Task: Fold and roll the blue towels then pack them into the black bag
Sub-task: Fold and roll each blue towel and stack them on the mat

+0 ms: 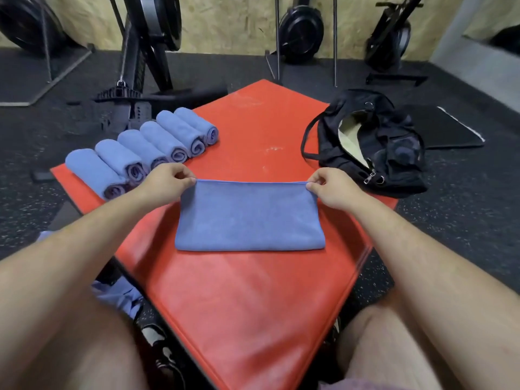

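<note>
Head view, single entry.

- Folded blue towel [250,218], count 1. It lies flat on the red mat [253,305], in the middle, with the doubled fold along the near edge and the open edges on the far side. Judged to be mid-fold: the far edge is stretched straight, probably to square the layers before the next fold or the roll.
- Left hand [166,178], count 1. Thumb and fingers pinch the towel's far left corner.
- Right hand [330,188], count 1. It pinches the far right corner in the same way. The two hands are held well apart, which keeps the edge taut.
- Rolled blue towels [146,147], count 6. They sit side by side in a diagonal row on the mat's left edge with their spiral ends facing inward. They appear to be staged there, finished and awaiting packing.
- Black bag [394,153], count 1. It rests at the mat's right corner, unzipped, with its pale lining showing. No towel is visible inside, so packing looks not yet begun.
- Loose blue cloth [118,296], on the floor beside the left leg. Likely towels not yet folded, but the count cannot be told.
- Exercise machines [149,38] stand behind.
</note>
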The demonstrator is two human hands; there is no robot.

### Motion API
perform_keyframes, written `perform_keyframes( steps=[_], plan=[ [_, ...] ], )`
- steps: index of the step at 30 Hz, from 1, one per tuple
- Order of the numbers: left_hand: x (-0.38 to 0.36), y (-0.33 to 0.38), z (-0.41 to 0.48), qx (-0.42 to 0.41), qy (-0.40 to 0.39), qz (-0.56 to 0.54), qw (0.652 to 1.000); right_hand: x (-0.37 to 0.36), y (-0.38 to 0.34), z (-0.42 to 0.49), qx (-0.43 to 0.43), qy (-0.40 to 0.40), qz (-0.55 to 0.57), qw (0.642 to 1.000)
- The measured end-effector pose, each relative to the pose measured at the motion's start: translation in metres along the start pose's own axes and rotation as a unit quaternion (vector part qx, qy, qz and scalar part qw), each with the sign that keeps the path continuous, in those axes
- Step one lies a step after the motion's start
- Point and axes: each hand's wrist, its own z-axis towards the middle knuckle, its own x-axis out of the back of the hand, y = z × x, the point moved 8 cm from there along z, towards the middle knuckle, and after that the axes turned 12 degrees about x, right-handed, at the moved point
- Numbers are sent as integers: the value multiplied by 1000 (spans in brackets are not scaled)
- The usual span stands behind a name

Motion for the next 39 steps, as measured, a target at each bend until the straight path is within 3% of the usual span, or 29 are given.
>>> perform_keyframes(
  steps=[10,13,15,18,20,22,28,33,36,39],
  plan=[
    [-35,-19,31,-61,8,118,991,-40,28,22,-25,-18,-58,998],
    [-39,-8,27,-100,24,154,983,-35,5,13,15,-10,-147,989],
    [-51,13,18,-137,5,151,979,-36,-38,2,87,6,-139,986],
    [-85,49,0,-206,-74,138,966,-67,-104,-34,179,-89,-53,978],
    [-106,67,-12,-237,-123,139,954,-92,-126,-57,214,-159,-55,962],
    [-119,76,-16,-251,-136,153,946,-107,-127,-66,237,-180,-94,950],
    [-107,70,-8,-199,-49,202,958,-100,-112,-62,292,-111,-179,933],
    [-83,39,-25,-157,-62,212,963,-62,-80,-45,215,-51,-231,948],
    [-80,36,-56,-222,-42,190,955,-66,-92,-58,230,-51,-164,958],
    [-93,29,-83,-288,-58,193,936,-84,-104,-82,258,-109,-136,950]
  ],
)
